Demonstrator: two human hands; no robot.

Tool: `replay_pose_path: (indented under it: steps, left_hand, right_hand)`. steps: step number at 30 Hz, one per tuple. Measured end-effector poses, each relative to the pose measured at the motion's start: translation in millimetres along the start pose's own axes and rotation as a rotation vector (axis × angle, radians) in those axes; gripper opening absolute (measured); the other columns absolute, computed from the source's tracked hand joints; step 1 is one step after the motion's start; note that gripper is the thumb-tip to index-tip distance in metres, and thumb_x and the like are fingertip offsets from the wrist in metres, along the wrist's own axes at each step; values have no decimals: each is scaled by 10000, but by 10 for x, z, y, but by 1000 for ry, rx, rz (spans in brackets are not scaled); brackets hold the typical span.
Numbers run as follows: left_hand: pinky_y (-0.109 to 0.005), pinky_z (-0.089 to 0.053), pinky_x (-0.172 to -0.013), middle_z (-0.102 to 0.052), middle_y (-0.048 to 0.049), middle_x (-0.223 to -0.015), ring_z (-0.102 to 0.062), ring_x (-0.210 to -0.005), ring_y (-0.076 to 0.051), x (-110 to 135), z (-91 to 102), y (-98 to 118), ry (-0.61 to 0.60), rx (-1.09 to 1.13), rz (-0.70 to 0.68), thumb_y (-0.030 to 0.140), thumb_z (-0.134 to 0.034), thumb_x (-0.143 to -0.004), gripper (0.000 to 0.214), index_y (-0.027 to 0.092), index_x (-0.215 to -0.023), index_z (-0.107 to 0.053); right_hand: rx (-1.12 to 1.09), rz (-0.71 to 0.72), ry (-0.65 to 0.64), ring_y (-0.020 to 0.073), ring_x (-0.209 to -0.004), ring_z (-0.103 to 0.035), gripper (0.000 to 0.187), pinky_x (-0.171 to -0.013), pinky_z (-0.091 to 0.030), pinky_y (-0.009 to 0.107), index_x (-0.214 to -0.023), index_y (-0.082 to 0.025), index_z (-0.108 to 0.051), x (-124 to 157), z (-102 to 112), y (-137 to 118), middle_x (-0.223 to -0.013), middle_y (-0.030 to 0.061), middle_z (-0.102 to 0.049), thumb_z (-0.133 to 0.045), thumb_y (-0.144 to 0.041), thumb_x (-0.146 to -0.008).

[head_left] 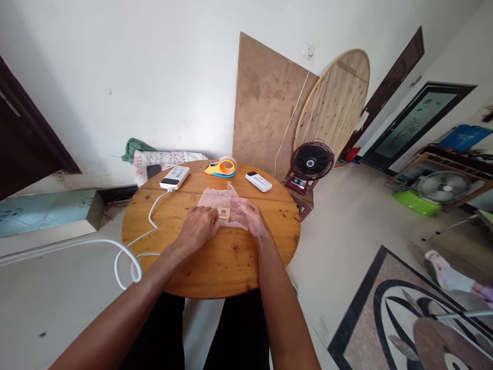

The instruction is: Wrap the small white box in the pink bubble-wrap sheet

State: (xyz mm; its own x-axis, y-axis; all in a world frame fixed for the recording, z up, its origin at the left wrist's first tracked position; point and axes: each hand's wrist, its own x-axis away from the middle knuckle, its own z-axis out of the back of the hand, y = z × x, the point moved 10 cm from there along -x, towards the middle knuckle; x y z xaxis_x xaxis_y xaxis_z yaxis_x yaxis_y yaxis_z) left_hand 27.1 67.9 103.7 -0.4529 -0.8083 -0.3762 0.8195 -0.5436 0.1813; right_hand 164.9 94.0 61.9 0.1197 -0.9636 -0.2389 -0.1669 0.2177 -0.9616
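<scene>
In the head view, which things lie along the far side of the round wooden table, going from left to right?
From the left: white power bank → orange tape dispenser → white remote control.

A round wooden bench (231, 267) carries a pinkish plastic sheet (215, 198) on which the left grip (198, 228) and right grip (248, 216) rest, a small box (224, 213) between them. Beyond the left grip lies a white power bank (175, 177) with its cable (154, 210). Straight beyond both is an orange tape dispenser (221, 167), and beyond the right grip, a white remote (259, 181).
</scene>
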Motion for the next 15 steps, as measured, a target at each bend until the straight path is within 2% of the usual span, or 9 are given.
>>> replay_pose_path:
  steps: [3, 7, 9, 12, 15]
  left_hand:
    - [-379, -402, -796, -694, -116, -761, -631, -762, -265, -243, -4, -81, -16, 43, 41, 213, -497, -760, 152, 177, -727, -641]
    - [-375, -410, -782, -684, -105, -681, -630, -694, -260, -446, -120, -156, -54, 45, 62, 215, -500, -745, 158, 182, -730, -653]
    - [-363, -414, -773, -681, -94, -660, -627, -681, -252, -478, -175, -200, -63, 48, 76, 211, -498, -741, 161, 188, -722, -656]
    - [-329, -421, -756, -699, -87, -723, -629, -710, -235, -447, -199, -273, -27, 132, 107, 220, -496, -743, 169, 197, -724, -663]
    - [-307, -431, -737, -713, -88, -835, -631, -753, -225, -349, -181, -367, 48, 253, 156, 242, -453, -782, 239, 196, -836, -681]
  right_hand:
    - [31, -6, -67, 251, -1217, -513, 526, -1027, -380, 399, -1164, -239, -620, 17, -49, -21, -1233, 71, -620, -687, -511, -719]
    - [134, -58, -92, 233, -1169, -539, 591, -1008, -395, 373, -1177, -240, -607, -16, -64, 106, -1217, 58, -620, -774, -414, -637]
    - [218, -64, -30, 212, -1069, -583, 526, -948, -427, 343, -1110, -223, -639, -56, 3, 185, -1118, 42, -658, -775, -374, -625]
    - [250, -84, 79, 174, -821, -615, 317, -775, -470, 294, -914, -185, -683, -106, 117, 316, -873, 15, -688, -716, -374, -662]
    - [262, -64, 146, 151, -719, -592, 194, -705, -451, 267, -781, -177, -685, -130, 177, 359, -768, 1, -675, -675, -345, -685]
